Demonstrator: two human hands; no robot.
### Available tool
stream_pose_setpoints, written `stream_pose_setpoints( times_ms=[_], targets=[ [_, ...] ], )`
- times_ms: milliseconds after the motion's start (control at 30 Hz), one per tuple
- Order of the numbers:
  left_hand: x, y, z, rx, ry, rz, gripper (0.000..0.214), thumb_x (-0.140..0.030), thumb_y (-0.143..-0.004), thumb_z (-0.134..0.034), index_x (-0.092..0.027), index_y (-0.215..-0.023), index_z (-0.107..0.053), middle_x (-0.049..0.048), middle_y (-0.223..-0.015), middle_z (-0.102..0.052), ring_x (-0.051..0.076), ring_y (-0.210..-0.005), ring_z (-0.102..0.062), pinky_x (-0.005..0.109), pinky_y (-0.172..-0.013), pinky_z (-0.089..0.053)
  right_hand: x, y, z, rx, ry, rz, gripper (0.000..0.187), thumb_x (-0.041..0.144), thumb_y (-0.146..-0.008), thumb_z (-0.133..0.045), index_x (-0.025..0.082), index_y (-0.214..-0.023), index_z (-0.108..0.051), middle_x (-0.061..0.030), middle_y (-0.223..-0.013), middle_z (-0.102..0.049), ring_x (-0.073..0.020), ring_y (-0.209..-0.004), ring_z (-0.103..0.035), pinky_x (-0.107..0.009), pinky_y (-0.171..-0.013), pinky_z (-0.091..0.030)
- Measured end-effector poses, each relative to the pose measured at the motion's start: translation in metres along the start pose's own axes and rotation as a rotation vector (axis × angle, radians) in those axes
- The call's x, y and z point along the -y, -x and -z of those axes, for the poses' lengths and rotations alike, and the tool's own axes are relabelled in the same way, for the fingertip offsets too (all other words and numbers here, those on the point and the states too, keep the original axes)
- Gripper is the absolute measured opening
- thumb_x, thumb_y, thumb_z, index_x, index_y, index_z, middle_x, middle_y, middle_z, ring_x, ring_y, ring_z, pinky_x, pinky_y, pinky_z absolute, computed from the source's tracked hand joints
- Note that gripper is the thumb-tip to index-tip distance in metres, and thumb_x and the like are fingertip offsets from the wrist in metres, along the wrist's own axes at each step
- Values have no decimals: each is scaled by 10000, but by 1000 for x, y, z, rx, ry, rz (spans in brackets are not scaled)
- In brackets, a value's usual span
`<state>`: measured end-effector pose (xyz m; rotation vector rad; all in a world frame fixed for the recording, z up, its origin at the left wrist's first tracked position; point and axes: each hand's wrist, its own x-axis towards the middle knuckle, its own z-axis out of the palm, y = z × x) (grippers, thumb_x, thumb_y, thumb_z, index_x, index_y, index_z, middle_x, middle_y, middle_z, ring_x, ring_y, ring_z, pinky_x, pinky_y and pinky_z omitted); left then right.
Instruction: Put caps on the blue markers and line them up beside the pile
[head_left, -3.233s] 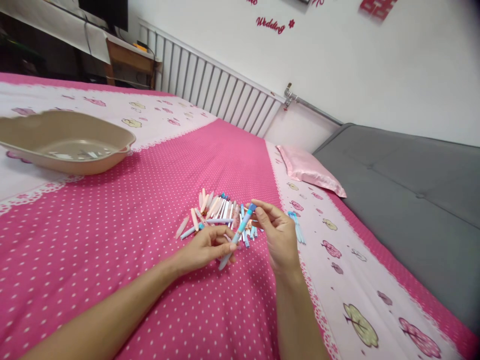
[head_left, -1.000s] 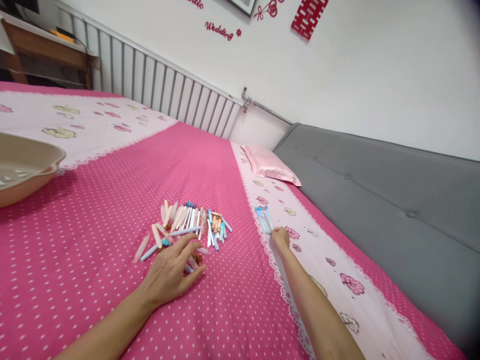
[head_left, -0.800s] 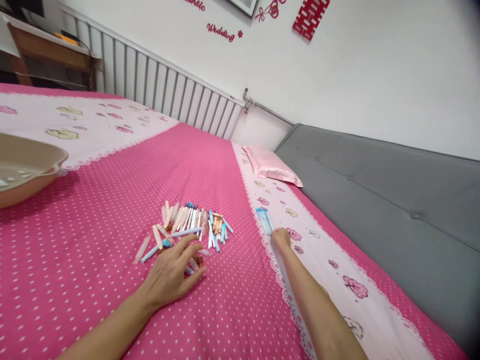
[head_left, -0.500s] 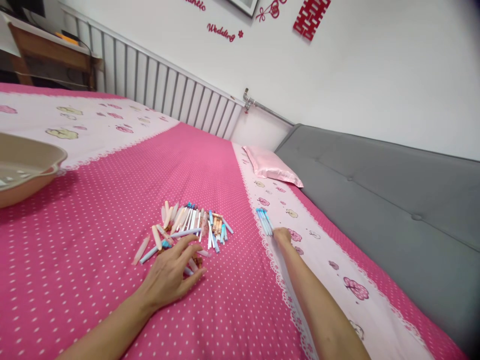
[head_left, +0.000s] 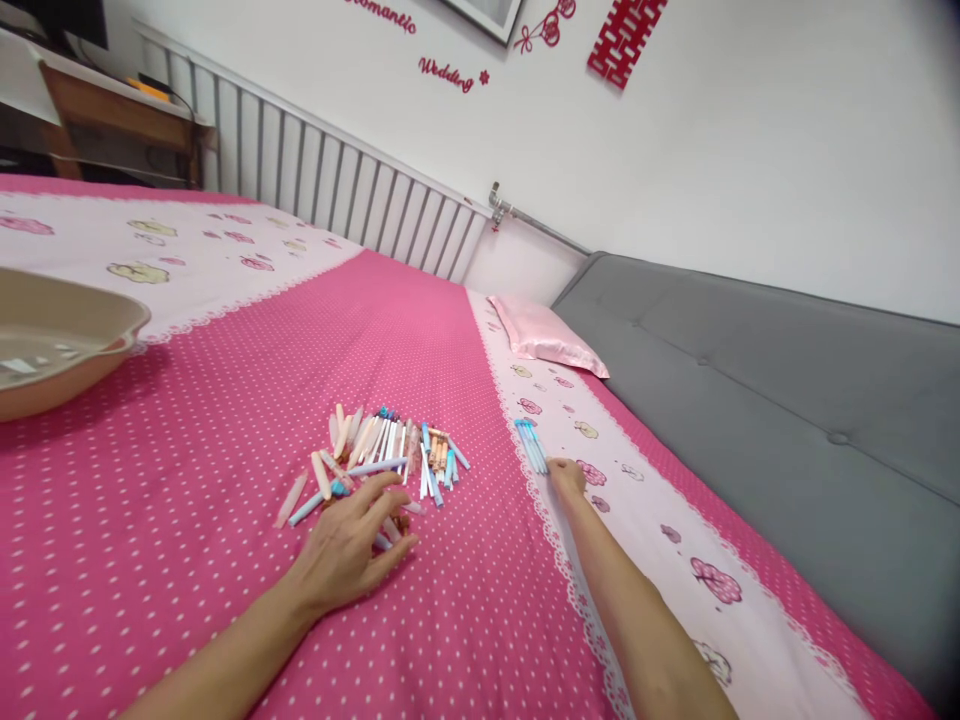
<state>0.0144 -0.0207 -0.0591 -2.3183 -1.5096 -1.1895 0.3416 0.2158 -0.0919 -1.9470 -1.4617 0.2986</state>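
On pink dotted bedspread (head_left: 225,420), loose pile of pastel pens (head_left: 379,455) (orange, white, blue), hands empty, fingers spread.

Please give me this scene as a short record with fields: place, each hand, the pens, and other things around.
surface: bed cover, pink with white dots, pale flowered border on the right
left hand: lies flat, fingers spread on the near edge of the mixed pen pile
right hand: at the near end of the small blue pen group; grip cannot be told
pen groups: apart from each other, blue group on the border
beige basin: far left on the bed
pink pillow: beyond the pens
grey sofa: right of the bed
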Motion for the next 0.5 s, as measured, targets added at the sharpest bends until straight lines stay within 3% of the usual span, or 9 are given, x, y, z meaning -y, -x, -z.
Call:
stream_pose_setpoints(
  times_ms=[133, 267, 400, 500],
  targets=[
    [2, -2, 2, -53, 105, -4, 124, -253, -844, -519, -172, -862, -612, 78, -910, -643, 157, -832, -617, 249, -723, -471, -18, 41, 13, -67, -2, -38, 227, 299, -932, -526, 122, -1064, -576, -78, -1047, -605, -201, -945, -592, -396, -857, -474],
    [-5, -1, 15, -191, 120, 65, 192, -271, -836, -527, -179, -690, -613, 1, -565, -596, 92, -489, -517, 205, -530, -404, -41, 98, 39, -76, -25, 31, 329, 298, -916, -439, 72, -1120, -562, -142, -1071, -616, -225, -979, -591, -297, -874, -445],
    [-41, 20, 60, -340, 149, 119, 311, -225, -850, -488, -168, -547, -447, -20, -460, -450, 78, -425, -418, 212, -460, -347, -56, 144, 65, -65, 19, 147, 394, 319, -858, -416, 38, -1070, -593, -177, -1060, -603, -275, -1028, -544, -321, -932, -389],
    [-82, 55, 110, -219, 281, 166, 336, -276, -886, -468, -161, -572, -439, -12, -513, -455, 85, -474, -444, 221, -481, -381, -58, 167, 74, -60, 88, 214, 414, 327, -841, -412, 35, -1063, -602, -188, -1063, -587, -310, -1071, -487, -373, -987, -321]
  ],
)
